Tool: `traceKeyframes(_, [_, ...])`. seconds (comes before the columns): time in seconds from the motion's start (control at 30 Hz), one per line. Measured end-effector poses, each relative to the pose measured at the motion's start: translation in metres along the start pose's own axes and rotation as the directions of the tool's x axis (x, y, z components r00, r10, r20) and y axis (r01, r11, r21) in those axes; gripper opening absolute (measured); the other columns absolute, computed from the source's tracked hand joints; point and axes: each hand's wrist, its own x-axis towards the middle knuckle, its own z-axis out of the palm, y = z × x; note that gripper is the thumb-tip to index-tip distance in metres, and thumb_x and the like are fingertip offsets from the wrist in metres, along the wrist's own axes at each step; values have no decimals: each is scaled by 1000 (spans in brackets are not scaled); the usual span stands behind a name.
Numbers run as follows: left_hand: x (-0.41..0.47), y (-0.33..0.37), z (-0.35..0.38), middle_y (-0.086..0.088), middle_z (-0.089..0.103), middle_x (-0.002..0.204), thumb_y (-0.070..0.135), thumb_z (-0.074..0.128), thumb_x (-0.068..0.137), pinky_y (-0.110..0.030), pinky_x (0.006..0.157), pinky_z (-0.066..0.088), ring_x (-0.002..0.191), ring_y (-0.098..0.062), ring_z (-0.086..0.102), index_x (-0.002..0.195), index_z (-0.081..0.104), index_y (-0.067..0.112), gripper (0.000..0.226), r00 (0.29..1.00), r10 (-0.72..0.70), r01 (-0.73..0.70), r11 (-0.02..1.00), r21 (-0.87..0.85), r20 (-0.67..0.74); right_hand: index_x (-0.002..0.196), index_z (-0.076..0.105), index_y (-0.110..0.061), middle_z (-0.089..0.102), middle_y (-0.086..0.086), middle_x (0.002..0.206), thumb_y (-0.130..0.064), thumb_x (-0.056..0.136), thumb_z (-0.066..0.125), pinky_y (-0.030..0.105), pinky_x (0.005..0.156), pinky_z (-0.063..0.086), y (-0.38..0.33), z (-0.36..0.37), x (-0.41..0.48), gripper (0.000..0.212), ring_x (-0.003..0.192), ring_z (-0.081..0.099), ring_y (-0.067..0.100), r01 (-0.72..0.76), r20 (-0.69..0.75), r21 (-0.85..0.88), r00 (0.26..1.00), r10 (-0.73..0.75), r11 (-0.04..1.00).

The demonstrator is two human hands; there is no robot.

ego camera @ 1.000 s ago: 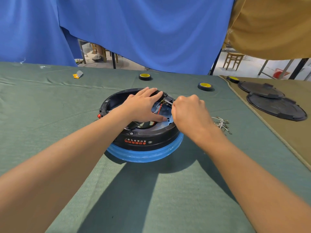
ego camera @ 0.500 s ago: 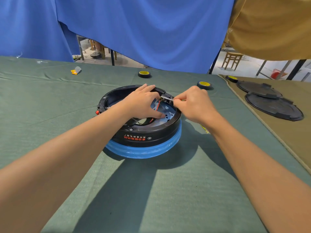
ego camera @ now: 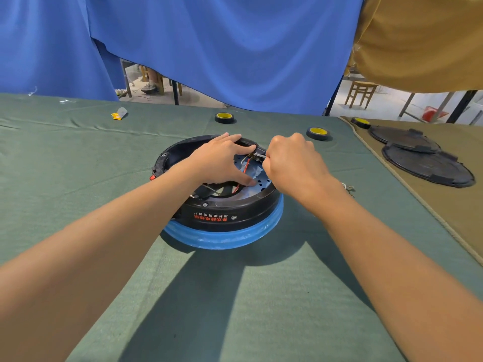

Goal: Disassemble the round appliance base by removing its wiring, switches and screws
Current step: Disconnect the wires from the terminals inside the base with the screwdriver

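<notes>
The round appliance base (ego camera: 230, 218), black with a blue lower ring and red lettering, lies upside down on the green cloth. My left hand (ego camera: 222, 160) rests flat across its open top, fingers straight, thumb down on the inner plate. My right hand (ego camera: 292, 160) is curled at the far right rim and pinches a small metal part (ego camera: 257, 154) of a switch there. Red wire (ego camera: 245, 168) runs from that spot down into the base. A red button (ego camera: 152, 176) sticks out of the base's left side.
Two black-and-yellow tape rolls (ego camera: 224, 117) (ego camera: 316, 133) and a third (ego camera: 360, 122) lie behind the base. A pile of removed wires (ego camera: 347, 188) sits right of my right wrist. Two black round covers (ego camera: 426, 165) lie on the tan cloth at right. A small yellow scrap (ego camera: 119, 114) is far left.
My right hand has shifted a little toward the far rim and curled tighter over the switch part. My left hand stays on the base. The camera has moved slightly.
</notes>
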Motion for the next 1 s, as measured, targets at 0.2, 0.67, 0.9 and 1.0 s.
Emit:
traceKeyframes(0.2, [0, -4, -4, 1, 16, 162, 61, 75, 70, -50, 116, 16, 150, -22, 6, 146, 37, 39, 88, 1000, 11, -10, 993, -118, 13, 54, 33, -13, 26, 11, 59, -11, 82, 52, 31, 50, 24, 10, -18, 20, 34, 70, 36, 32, 15, 161, 44, 987, -22, 999])
traceKeyframes(0.67, [6, -1, -30, 6, 35, 154, 93, 51, 53, -50, 106, 34, 136, -26, 37, 143, 38, 49, 101, 991, 25, -47, 986, 159, 132, 54, 30, -15, 26, 9, 58, -11, 85, 48, 29, 45, 15, 5, -5, 2, 36, 63, 32, 32, -46, 68, 109, 997, 39, 993])
traceKeyframes(0.9, [27, 1, -56, 3, 54, 132, 88, 57, 47, -42, 95, 40, 114, -25, 48, 139, 51, 37, 104, 951, 46, -103, 979, 173, 307, 53, 29, -17, 28, 9, 56, -13, 89, 45, 29, 53, 27, 11, 2, -5, 39, 61, 30, 30, -35, 35, 120, 999, 31, 992])
traceKeyframes(1.0, [32, 0, -58, 4, 52, 132, 80, 64, 53, -36, 88, 34, 109, -23, 46, 139, 51, 35, 97, 935, 66, -121, 983, 139, 348, 54, 27, -17, 27, 10, 57, -13, 89, 44, 32, 57, 32, 10, 7, -5, 39, 63, 30, 31, -24, 31, 126, 999, 21, 992])
